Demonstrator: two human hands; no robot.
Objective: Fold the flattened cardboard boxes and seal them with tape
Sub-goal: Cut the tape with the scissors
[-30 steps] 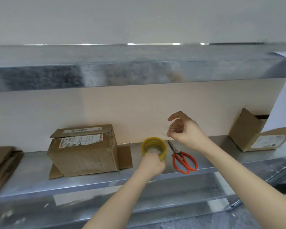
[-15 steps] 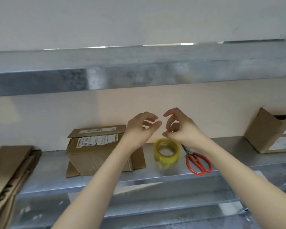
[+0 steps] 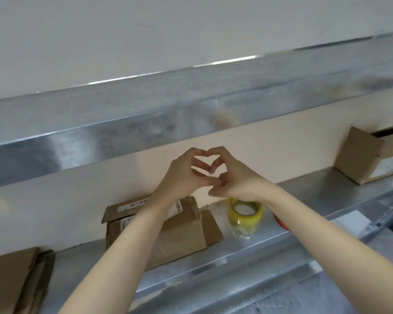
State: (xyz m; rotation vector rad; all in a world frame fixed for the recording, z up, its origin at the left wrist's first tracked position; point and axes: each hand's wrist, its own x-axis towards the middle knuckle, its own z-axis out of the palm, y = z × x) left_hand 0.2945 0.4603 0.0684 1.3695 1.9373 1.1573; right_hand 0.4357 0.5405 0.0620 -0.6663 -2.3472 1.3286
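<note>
Above the shelf, left hand (image 3: 182, 175): raised, fingers curled, thumb and fingertips meeting those of the other hand.
Right hand (image 3: 234, 177): raised beside it, fingers curled inward, tips touching the left's.
Held thing: I cannot tell whether a clear strip of tape is pinched between them; nothing shows.
Tape roll (image 3: 245, 214): yellowish and translucent, standing on the shelf (image 3: 315, 196) just below the right wrist, touched by neither hand.
Folded box (image 3: 182, 234): set up on the shelf under the left forearm, just left of the roll, with top flaps loose and one flap splayed toward the roll.
Scissors (image 3: 280, 222): only an orange sliver shows past the right forearm.
Other cardboard: flattened boxes (image 3: 14, 275) stacked at the far left; an open box (image 3: 363, 159) well apart on the right.
Risk: if a cut strip is there, it may curl and stick to itself or to the fingers while both hands crowd together. A lowered right wrist could knock the roll, and the unsealed flaps may spring up.
</note>
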